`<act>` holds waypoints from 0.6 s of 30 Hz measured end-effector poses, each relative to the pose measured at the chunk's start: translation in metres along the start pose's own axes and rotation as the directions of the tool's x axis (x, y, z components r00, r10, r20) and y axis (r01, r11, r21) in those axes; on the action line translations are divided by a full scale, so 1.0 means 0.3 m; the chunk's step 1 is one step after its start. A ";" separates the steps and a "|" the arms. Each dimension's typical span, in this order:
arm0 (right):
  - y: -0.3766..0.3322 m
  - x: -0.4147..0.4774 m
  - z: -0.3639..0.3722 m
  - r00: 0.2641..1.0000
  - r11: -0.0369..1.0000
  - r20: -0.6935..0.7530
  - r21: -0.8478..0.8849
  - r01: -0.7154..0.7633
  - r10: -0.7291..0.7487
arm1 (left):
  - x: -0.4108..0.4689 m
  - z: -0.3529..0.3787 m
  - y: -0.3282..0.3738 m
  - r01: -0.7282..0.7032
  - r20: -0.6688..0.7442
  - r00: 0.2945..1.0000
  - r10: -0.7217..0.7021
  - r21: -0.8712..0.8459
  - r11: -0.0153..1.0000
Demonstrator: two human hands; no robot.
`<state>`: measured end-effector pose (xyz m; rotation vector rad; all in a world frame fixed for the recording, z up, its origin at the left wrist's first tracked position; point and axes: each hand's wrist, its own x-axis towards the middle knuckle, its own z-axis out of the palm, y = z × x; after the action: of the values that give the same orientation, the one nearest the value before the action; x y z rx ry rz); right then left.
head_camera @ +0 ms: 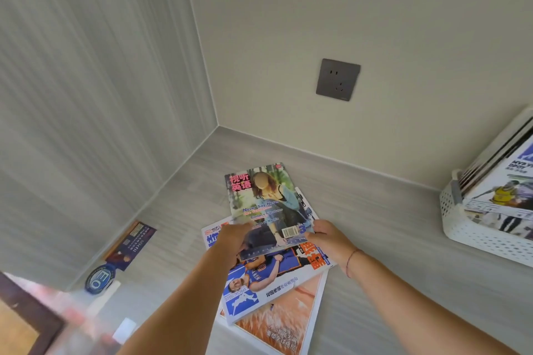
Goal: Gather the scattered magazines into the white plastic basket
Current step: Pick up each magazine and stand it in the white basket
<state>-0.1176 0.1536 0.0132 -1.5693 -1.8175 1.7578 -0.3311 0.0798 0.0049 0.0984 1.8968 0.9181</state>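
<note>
A magazine with a woman on its cover (265,199) is lifted above a small pile on the floor. My left hand (232,242) grips its near left corner and my right hand (327,239) grips its near right corner. Under it lie a basketball magazine (268,279) and an orange-covered magazine (285,323), overlapping each other. The white plastic basket (473,233) stands at the right edge against the wall, with several magazines (501,196) upright in it. Another dark magazine (131,242) lies flat at the left wall.
The grey floor meets two pale walls in a corner (217,125) beyond the pile. A dark wall socket (338,80) sits above the floor. A round blue-and-white badge (99,281) lies at the left wall. A blurred dark frame (31,317) fills the lower left.
</note>
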 end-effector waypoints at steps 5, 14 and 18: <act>0.005 -0.019 0.009 1.000 1.000 -0.005 0.004 0.001 -0.001 | 0.028 0.003 0.021 -0.043 -0.078 0.996 0.048 0.062 0.997; 0.022 -0.012 0.002 1.000 0.999 -0.001 0.043 -0.019 0.019 | 0.038 -0.011 0.011 -0.068 0.018 0.998 0.066 0.176 0.982; 0.053 0.007 0.002 0.999 0.989 0.003 0.142 -0.045 0.045 | -0.002 -0.001 -0.025 -0.258 0.048 0.966 0.253 0.131 0.957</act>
<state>-0.1103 0.1510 -0.0008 -1.5657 -1.6287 1.8618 -0.3288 0.0741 0.0007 0.4473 1.9460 0.9502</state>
